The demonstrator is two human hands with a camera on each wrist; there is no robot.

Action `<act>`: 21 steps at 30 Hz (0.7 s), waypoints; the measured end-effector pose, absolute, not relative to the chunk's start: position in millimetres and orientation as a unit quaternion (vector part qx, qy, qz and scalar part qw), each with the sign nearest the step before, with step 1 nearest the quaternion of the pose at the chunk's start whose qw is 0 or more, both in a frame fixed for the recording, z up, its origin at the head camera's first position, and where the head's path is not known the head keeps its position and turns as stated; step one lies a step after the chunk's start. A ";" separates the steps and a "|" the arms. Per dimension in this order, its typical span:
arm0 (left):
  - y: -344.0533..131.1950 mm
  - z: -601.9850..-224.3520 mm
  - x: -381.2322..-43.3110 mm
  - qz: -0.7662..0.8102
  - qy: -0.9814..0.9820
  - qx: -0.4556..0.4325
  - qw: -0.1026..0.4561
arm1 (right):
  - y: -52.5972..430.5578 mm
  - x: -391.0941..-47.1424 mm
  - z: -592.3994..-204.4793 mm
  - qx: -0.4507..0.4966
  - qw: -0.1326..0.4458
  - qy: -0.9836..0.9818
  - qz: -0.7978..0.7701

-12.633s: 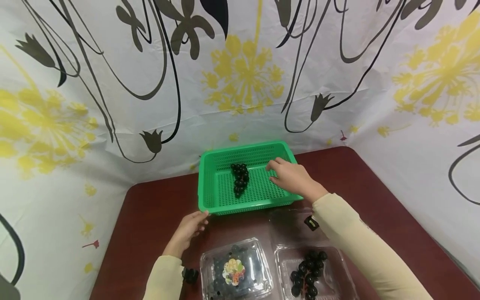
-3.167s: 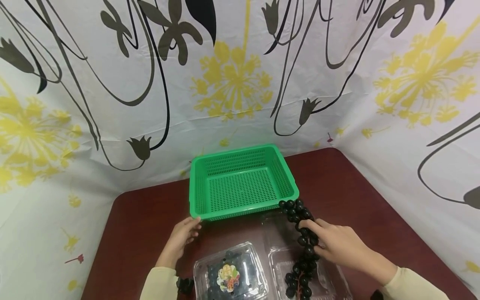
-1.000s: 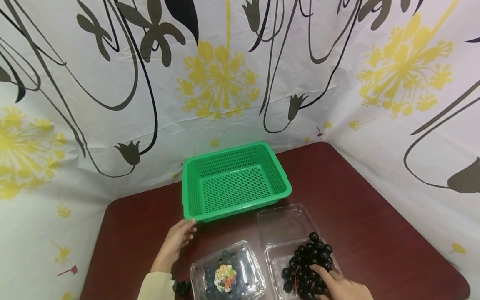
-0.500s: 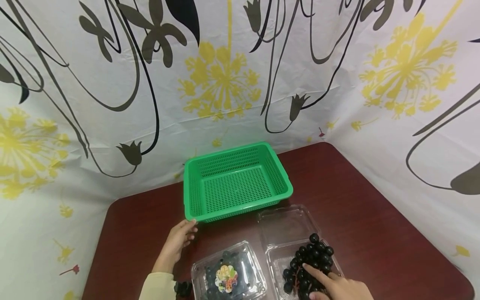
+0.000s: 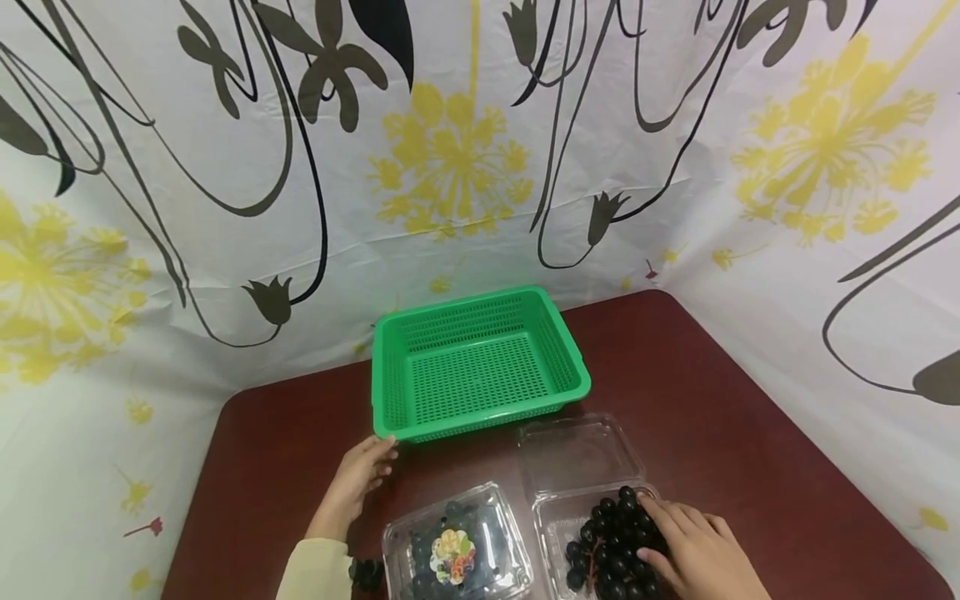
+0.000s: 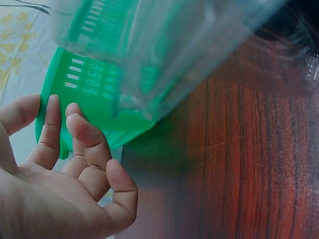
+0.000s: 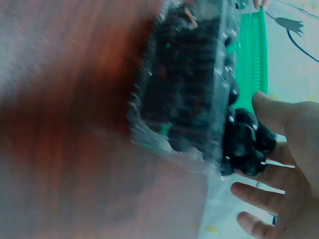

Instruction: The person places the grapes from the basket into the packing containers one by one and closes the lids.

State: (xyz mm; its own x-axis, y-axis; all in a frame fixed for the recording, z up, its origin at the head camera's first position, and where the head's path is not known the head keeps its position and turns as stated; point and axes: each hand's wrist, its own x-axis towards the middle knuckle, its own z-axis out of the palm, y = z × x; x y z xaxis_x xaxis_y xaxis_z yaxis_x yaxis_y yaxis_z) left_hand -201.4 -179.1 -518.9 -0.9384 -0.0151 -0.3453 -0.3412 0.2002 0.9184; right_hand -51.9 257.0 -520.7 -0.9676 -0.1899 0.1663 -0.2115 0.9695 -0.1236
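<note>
In the head view, a bunch of black grapes [image 5: 617,550] fills most of an open clear plastic box [image 5: 550,527] at the front right. My right hand [image 5: 701,546] lies along its right side, fingers nearly straight, fingertips at the grapes. The right wrist view shows spread fingers [image 7: 259,199] beside grapes [image 7: 241,139] bulging over the box's rim. Farther back stands a green basket [image 5: 491,414] with nothing inside. My left hand [image 5: 351,483] pinches its front left corner between thumb and index finger, while the other fingers curl loosely in the left wrist view.
Left of the open box sits a closed clear box [image 5: 453,557] of dark fruit with a colourful sticker. The open box's lid [image 5: 579,454] lies flat toward the basket. A patterned cloth [image 5: 465,250] hangs behind the dark red table [image 5: 277,442].
The grape bunch went from the basket, in my right hand, into the open box. My right hand has since shifted from atop the bunch to its right side. My left hand stays at the corner.
</note>
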 end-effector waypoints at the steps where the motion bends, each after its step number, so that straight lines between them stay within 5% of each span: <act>1: -179.1 -518.9 -201.4 0.621 0.764 -0.116 0.131 | 255.8 -50.4 -523.1 0.098 0.084 -0.989 0.072; 8: -179.8 -518.4 -203.8 0.620 0.766 -0.115 0.126 | 253.0 -52.2 -535.4 0.110 0.175 -0.977 0.056; 21: -179.3 -522.9 -204.4 0.617 0.766 -0.120 0.134 | 250.9 -58.8 -544.1 0.187 0.238 -0.952 0.044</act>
